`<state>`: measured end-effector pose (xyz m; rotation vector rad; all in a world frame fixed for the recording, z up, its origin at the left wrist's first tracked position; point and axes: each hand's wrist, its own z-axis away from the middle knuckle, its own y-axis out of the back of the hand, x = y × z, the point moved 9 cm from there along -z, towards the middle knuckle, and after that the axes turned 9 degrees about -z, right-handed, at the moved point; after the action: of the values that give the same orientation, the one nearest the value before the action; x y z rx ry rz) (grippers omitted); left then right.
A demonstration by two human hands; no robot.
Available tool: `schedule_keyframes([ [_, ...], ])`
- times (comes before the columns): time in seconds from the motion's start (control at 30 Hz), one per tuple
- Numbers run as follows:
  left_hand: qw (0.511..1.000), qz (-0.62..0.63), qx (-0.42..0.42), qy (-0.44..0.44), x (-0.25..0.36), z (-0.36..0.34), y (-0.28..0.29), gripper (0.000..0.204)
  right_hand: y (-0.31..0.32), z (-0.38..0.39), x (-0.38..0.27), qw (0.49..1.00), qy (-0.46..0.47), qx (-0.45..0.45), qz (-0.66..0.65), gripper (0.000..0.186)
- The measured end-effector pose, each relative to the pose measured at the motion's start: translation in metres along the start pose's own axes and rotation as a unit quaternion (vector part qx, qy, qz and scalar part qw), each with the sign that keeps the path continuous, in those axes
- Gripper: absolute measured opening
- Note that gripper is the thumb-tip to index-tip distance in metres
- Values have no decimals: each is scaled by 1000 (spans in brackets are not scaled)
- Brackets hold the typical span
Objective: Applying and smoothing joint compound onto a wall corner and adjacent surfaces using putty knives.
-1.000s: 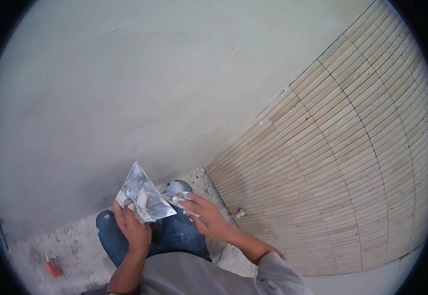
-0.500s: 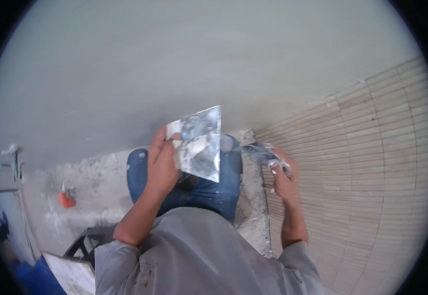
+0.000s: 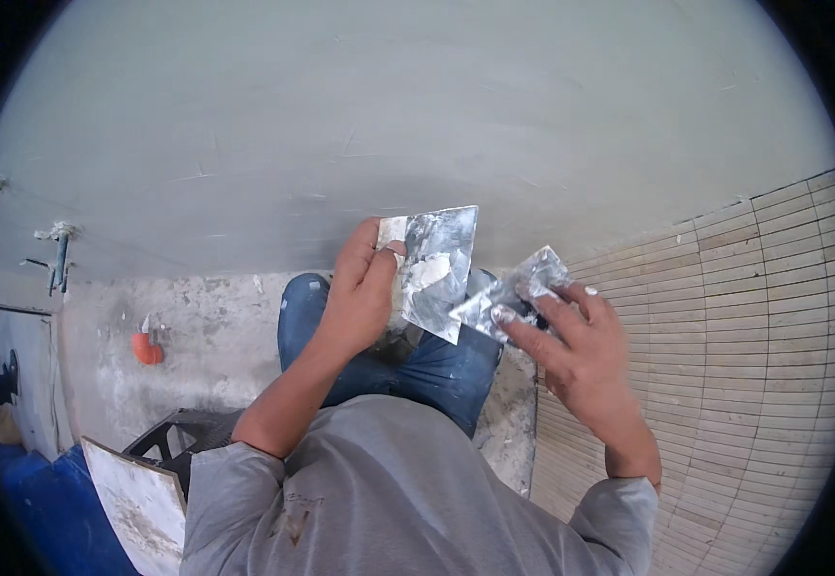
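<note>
A wide, flat metal putty knife is gripped in my left hand, thumb lying on its pale upper edge. A dab of whitish putty sits on its smeared face. My right hand closes round a smaller metal scraper, fingers and thumb on the blade, fingertips white with putty. The scraper's left corner comes right beside the lower edge of the putty knife; whether they touch I cannot tell. Both tools are above my knees, in front of a grey plastered wall.
Ribbed beige tiling runs along the right. At left, pipe fittings stick out of the wall and an orange object lies on the rough floor. A black crate, a stained board and blue sheeting are lower left.
My right hand has come up and inward with the scraper, from out by the tiling to close beside the putty knife. The left hand still holds the putty knife, now slightly further right in view.
</note>
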<state>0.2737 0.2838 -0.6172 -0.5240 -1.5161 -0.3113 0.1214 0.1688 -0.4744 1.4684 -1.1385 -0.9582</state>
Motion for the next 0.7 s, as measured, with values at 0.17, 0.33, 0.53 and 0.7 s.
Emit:
schedule_keyframes([
  [0.17,998,-52,4,-40,18,6,-5,30,-3,-16,-4,999,-3,33,24,42],
  [0.33,992,-91,6,-86,39,8,-8,31,-9,-17,-10,999,0,24,36,40],
  [0.53,991,-107,35,-69,37,11,-8,33,-14,-15,-12,1000,0,-1,19,39],
  [0.7,994,-104,-6,-44,21,5,-11,28,-28,-7,-10,1000,10,-13,8,38],
])
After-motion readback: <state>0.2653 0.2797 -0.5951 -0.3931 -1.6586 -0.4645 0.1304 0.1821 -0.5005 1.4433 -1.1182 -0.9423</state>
